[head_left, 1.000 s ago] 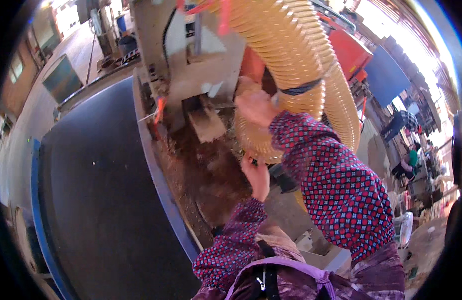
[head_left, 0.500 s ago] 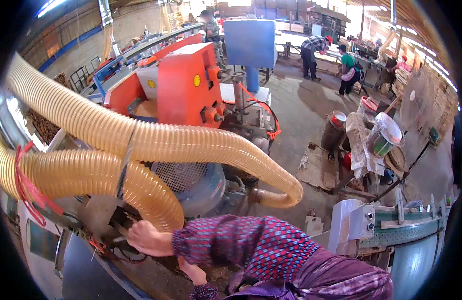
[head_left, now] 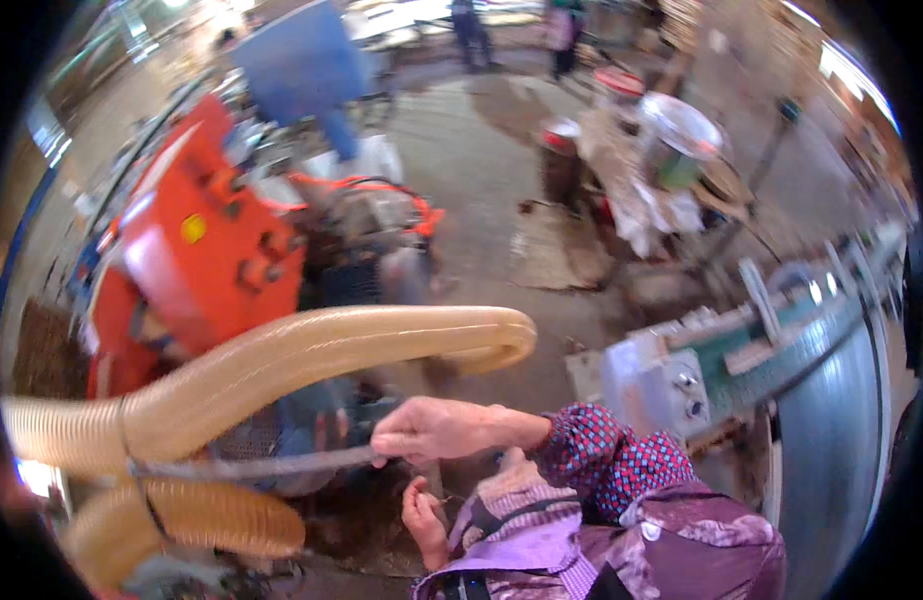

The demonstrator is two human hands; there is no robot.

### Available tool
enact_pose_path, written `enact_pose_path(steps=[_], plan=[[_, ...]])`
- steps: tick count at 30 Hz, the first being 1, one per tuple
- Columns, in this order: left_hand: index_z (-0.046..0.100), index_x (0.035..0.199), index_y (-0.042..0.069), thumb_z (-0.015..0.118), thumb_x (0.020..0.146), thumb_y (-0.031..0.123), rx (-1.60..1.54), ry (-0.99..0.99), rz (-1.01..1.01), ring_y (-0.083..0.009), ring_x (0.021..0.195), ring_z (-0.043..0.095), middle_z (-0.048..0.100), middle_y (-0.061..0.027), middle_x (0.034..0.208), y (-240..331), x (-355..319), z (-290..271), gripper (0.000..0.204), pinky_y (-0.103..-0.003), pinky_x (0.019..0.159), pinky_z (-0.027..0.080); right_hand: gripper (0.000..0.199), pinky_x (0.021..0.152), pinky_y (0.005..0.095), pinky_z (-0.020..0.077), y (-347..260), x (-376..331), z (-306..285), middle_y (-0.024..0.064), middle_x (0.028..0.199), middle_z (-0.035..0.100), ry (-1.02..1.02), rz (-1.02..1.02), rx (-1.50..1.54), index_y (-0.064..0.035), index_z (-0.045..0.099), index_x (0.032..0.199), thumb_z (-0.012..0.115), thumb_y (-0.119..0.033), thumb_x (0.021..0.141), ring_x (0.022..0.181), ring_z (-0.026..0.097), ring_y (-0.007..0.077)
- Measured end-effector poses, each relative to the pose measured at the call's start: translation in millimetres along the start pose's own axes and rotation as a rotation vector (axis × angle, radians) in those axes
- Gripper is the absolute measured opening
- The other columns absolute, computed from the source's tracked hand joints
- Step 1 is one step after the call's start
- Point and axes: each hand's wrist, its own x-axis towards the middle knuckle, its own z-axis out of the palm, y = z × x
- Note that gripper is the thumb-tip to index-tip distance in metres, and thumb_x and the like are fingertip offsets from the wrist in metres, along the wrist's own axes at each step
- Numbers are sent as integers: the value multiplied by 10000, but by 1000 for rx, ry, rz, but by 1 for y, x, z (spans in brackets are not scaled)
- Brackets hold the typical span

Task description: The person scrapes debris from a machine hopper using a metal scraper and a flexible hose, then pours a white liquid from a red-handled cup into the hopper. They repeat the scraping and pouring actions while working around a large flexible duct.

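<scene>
Ducting lies farthest left of your grip: a pale corrugated hose (head_left: 311, 350) arches over from the left edge and curls down just above your knuckles. A second hose (head_left: 211, 515) sits below and to the left of it. Behind both, up and away from the grip, stands an orange machine housing (head_left: 211, 250) (blurred, so its fittings cannot be read).

A grey strap (head_left: 261, 465) wraps the upper hose at the left. From there it runs nearly level, rightward, straight into your right hand (head_left: 431, 430). That hand is clenched on the strap's free end, thumb and fingers pinched over it. The strap looks taut between hose and fist.

Your left hand (head_left: 426, 520) hangs directly beneath the grip, close to your apron, with its fingers curled. Whether it holds anything cannot be told from this view. It is apart from the strap.

Right of the grip, past your patterned sleeve, is a grey-green machine bed (head_left: 741, 350). It is well clear of the work.

Assessment: the step in hand appears to be drawing the strap tight around the hose. The next move would call for tension kept along the strap's line. The lower hand would need to come up to the strap near the fist without slack forming at the hose.
</scene>
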Motion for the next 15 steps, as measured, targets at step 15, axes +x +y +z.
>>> enact_pose_path(steps=[15], plan=[[472,1188,-30,533,841,190,834,-784,550,-359,1213,342,370,-255,1297,62,177,173,416,-393,1020,258,244,425,171,303,52,-114,-88,-52,674,471,1312,316,376,-14,548,1047,517,-183,873,509,375,6]])
